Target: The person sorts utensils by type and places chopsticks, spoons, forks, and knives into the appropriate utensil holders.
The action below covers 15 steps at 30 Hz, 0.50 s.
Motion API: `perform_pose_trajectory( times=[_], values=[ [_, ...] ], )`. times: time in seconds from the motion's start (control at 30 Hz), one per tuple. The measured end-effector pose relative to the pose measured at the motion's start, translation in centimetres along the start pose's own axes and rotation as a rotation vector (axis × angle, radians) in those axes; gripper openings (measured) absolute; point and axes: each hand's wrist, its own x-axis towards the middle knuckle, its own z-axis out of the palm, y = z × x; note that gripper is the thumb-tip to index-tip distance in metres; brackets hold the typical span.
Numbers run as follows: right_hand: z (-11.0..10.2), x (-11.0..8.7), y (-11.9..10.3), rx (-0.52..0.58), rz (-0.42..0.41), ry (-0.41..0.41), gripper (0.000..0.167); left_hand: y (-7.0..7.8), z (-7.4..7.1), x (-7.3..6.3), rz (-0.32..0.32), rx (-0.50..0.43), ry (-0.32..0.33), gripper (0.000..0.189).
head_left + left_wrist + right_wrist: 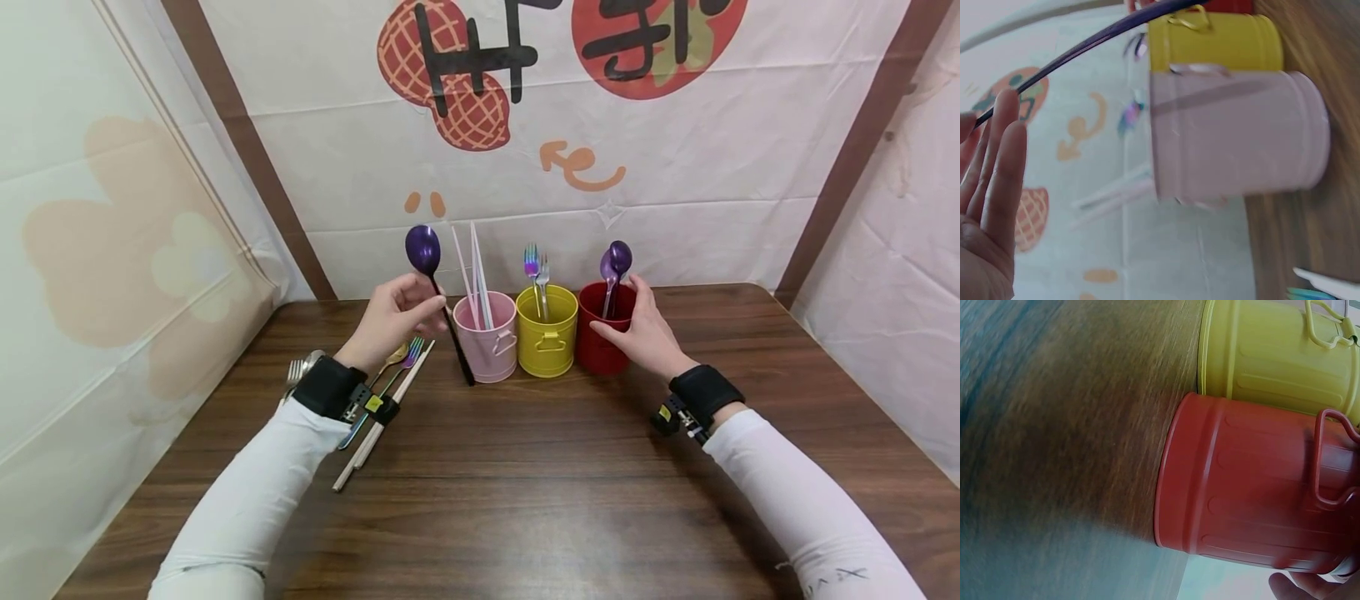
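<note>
I have the left hand (401, 315) pinching the purple spoon (423, 248) by its handle, bowl up, near the pink bucket (491, 350). My right hand (651, 335) grips the red bucket (600, 357), probably to steady it; its wall props up two spoons (619, 257).

The spoon (423, 250) I held was purple, its handle (459, 346) dark; my pails were pink (486, 354), yellow (547, 348) and red (1260, 487), my table (517, 500) wood-grained brown.
</note>
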Motion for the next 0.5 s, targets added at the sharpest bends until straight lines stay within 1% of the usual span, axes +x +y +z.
perform_pose_trajectory(
  times=[0.13, 0.23, 0.37, 0.5],
  values=[
    [0.1, 0.0, 0.0, 0.001, -0.002, 0.001, 0.097, 1.1, 1.1, 1.4, 0.085, -0.039, 0.068, 0.012],
    [0.2, 0.1, 0.1, 0.003, -0.005, 0.001, 0.097, 1.6, 2.0, 2.7, 0.141, -0.070, 0.107, 0.010],
    [0.2, 0.1, 0.2, 0.007, -0.001, -0.002, 0.096, 2.4, 3.4, 4.5, 0.187, -0.085, 0.168, 0.007],
    [0.1, 0.0, 0.2, 0.005, -0.001, -0.002, 0.096, 3.2, 5.0, 6.3, 0.218, -0.084, 0.221, 0.011]
  ],
)
